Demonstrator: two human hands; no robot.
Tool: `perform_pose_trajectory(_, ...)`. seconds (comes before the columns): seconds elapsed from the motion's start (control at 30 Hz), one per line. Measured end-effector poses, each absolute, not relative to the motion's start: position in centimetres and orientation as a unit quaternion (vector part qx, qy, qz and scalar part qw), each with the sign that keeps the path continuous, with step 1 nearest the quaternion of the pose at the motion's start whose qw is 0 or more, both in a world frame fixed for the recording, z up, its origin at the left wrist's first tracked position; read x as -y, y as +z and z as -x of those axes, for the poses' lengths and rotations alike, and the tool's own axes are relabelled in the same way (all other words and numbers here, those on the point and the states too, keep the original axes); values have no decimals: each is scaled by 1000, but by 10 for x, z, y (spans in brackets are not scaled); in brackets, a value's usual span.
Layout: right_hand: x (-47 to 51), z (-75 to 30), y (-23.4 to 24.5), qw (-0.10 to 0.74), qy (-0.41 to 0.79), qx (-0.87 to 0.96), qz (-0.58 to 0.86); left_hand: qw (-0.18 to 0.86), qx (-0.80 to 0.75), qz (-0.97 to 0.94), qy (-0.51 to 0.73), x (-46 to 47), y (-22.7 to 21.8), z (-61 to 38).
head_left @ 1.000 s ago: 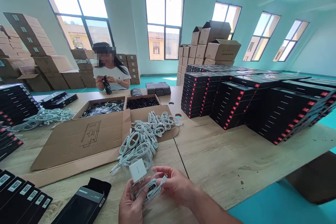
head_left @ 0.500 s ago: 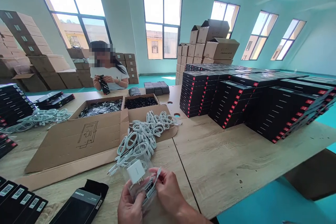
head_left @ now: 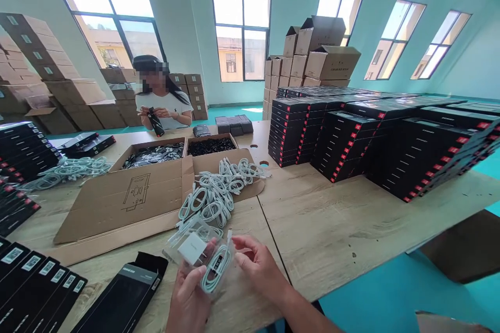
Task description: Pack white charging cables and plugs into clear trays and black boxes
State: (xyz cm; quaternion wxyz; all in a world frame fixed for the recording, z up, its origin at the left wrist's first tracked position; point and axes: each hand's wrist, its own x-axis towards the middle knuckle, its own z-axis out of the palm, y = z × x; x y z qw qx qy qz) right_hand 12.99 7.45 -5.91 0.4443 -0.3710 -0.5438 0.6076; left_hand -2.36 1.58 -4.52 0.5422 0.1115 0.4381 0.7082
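Note:
My left hand [head_left: 190, 291] grips a clear plastic tray [head_left: 221, 280] from below, its thumb over the near edge. A white charger plug [head_left: 193, 248] sits in the tray's left part, prongs toward me. Beside it lies a coiled white cable [head_left: 211, 280] with a dark band around it, one connector pointing up at the right edge. My right hand [head_left: 255, 265] is just right of the tray, fingers half curled, thumb and forefinger apart with nothing between them. Beyond the tray spreads a pile of coiled white cables [head_left: 213, 200].
An opened black box [head_left: 125, 291] lies left of my hands, near a row of black boxes [head_left: 37, 291]. Flattened cardboard [head_left: 105, 208] and two bins of small parts [head_left: 156, 156] lie beyond. Stacked black boxes [head_left: 344, 140] stand right. Across the table, a person [head_left: 162, 99] holds a black box.
My right hand has let go of the cable's connector and drawn slightly right. The coiled cable now lies plainly in the tray, which has turned and shifted a little left. The view has tilted slightly.

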Motion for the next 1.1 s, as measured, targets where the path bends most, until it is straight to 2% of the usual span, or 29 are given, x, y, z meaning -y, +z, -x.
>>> perform_pose_trajectory(0.17,-76,-124,-51,473,568,522,426,571,-424,-125,692,-13,-44,20)
perform_pose_trajectory(0.3,-74,-118,-48,492,567,514,415,596,-404,-109,686,-11,-42,18)
perform_pose_trajectory(0.63,-87,-106,-68,536,642,367,406,588,-408,-103,691,-10,-49,19)
perform_pose_trajectory(0.9,-66,-98,-52,535,529,505,423,564,-428,-143,692,-13,-56,15)
perform_pose_trajectory(1.0,-65,-91,-48,532,599,457,387,555,-432,-140,697,-12,-51,12)
perform_pose_trajectory(1.1,-69,-88,-42,492,674,438,335,546,-437,-136,702,-10,-48,11)
